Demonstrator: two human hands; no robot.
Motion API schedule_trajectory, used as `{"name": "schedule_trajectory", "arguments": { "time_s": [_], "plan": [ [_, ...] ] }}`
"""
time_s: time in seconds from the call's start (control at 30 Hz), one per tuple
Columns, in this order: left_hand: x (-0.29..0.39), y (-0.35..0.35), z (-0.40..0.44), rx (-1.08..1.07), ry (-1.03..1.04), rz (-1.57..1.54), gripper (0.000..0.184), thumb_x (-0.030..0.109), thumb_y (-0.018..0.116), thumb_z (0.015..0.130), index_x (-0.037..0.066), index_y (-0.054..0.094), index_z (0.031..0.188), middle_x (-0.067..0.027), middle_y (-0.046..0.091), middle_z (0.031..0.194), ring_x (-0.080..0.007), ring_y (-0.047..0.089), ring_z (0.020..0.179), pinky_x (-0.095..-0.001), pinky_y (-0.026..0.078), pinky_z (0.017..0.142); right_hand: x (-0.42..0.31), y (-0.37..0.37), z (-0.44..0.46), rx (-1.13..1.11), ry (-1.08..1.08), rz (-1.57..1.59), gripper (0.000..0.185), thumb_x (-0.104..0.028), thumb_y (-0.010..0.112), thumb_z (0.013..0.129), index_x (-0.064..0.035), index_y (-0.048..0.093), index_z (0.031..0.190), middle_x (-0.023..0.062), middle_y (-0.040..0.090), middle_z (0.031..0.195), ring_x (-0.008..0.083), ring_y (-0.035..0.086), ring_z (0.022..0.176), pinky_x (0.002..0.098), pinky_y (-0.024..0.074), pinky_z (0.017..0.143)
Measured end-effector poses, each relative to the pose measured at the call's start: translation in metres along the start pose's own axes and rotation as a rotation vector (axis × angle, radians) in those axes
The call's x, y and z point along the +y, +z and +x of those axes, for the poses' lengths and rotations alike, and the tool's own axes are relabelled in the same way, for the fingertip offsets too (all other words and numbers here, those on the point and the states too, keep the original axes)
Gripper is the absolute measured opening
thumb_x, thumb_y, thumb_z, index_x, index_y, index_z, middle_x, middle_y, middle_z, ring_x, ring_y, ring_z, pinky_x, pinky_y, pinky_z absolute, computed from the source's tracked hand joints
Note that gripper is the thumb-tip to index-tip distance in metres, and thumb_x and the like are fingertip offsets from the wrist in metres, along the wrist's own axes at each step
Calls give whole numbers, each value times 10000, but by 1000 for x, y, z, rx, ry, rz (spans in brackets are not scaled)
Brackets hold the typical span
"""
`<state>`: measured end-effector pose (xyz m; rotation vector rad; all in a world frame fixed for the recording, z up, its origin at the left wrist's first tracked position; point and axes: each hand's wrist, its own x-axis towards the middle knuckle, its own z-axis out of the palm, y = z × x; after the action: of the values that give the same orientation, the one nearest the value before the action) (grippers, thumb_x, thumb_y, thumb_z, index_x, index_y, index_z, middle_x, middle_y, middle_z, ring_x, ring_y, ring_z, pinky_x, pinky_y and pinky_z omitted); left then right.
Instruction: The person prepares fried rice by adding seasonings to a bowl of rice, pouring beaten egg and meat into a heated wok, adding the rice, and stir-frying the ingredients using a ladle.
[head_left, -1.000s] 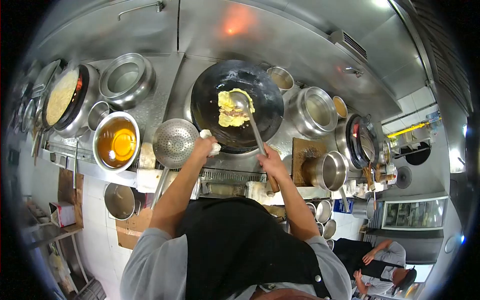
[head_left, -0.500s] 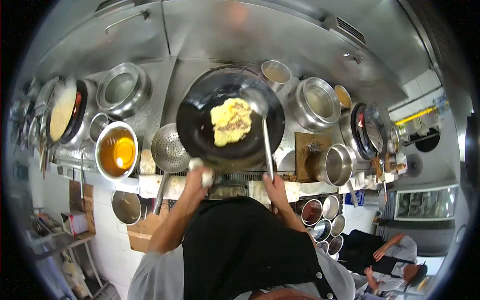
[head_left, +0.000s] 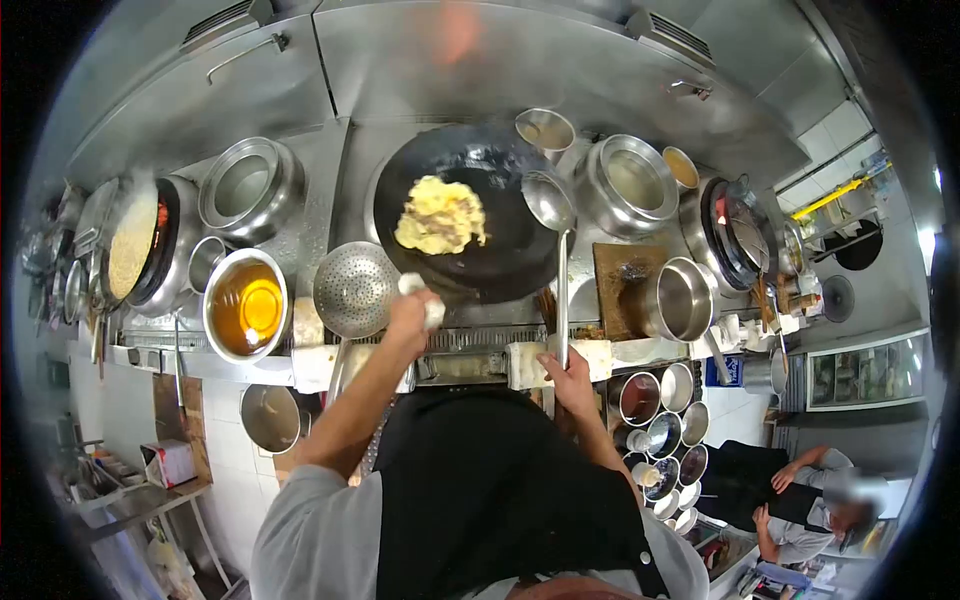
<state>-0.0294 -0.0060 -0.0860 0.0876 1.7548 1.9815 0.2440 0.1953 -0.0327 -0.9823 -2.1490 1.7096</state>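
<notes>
My left hand is closed on a folded white cloth at the near left rim of the black wok; the wok's handle, if the cloth covers it, is hidden. In the wok, left of the middle, lies a yellow mass of cooked egg with brownish bits. My right hand grips the lower end of a long metal ladle. The bowl of the ladle is over the wok's right rim, apart from the egg. Beside my left hand rests a perforated strainer.
A metal bowl of orange oil stands at left. Lidless metal pots flank the wok, and a saucepan sits on a brown board. Several seasoning containers are low on the right. Another person is at lower right.
The wok has tilted and shifted back, and the egg has slid left and away from me. The ladle's bowl has moved right, out from beside the egg. My left hand has moved slightly right.
</notes>
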Motion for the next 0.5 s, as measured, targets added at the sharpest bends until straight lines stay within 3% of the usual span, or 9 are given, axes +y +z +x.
{"name": "schedule_trajectory", "arguments": {
  "time_s": [0.03,0.07,0.1,0.23,0.27,0.3,0.4,0.43,0.5],
  "plan": [
    [21,-3,-35,91,-420,-437,124,39,665,816,61,602,920,-64,615,733,-204,609,597,-354,446,464,-2,-4,-5,23,-11,-7,189,-181,707,943,-7,643,982,-22,554,732,86,512,700,271,439,627],
    [14,-16,-54,115,-430,-502,135,60,654,825,52,600,950,-66,618,753,-200,623,638,-348,471,504,-1,-10,-13,66,-48,19,190,-170,705,937,-7,657,1020,-11,581,765,94,532,722,273,454,655],
    [-3,-42,-66,-55,-453,-583,119,84,646,823,57,594,926,-74,618,748,-192,621,638,-343,477,515,-1,-14,-20,112,-86,45,202,-160,704,932,-7,670,1059,1,608,798,103,552,744,275,468,683],
    [43,-108,-124,45,-537,-505,44,71,619,787,83,578,777,-77,612,699,-196,618,612,-324,488,522,-21,-26,-55,237,-143,-52,266,-123,697,914,-4,668,1150,54,662,957,132,578,861,303,482,804],
    [20,-130,-109,75,-340,-180,21,81,613,789,77,594,781,-66,609,684,-194,619,607,-314,487,512,-20,-26,-59,243,-139,-50,266,-123,697,914,-4,668,1150,54,662,957,132,578,861,303,482,804],
    [70,-114,-105,139,-493,-335,47,100,618,795,71,607,830,-54,615,706,-185,622,616,-322,485,501,-19,-25,-62,260,-164,-46,272,-126,697,916,-5,666,1158,49,660,953,131,577,856,300,482,804],
    [77,-107,-40,60,-330,-209,54,124,653,812,105,632,858,-39,615,749,-163,606,621,-337,420,486,-15,-19,-68,236,-159,-11,278,-131,696,920,-6,665,1166,42,658,952,126,575,856,293,479,805],
    [88,-91,-23,42,-372,-76,68,140,637,834,114,643,897,-42,646,817,-180,631,756,-415,531,669,-14,-17,-66,218,-128,17,277,-134,696,922,-6,665,1167,40,658,954,123,575,861,290,478,808],
    [91,-47,-8,50,-300,-79,37,107,661,840,92,666,874,-63,650,779,-196,624,654,-380,503,561,-14,-11,-62,194,-126,14,271,-136,693,927,-3,664,1161,36,655,952,119,576,875,286,476,809]
  ]
}}
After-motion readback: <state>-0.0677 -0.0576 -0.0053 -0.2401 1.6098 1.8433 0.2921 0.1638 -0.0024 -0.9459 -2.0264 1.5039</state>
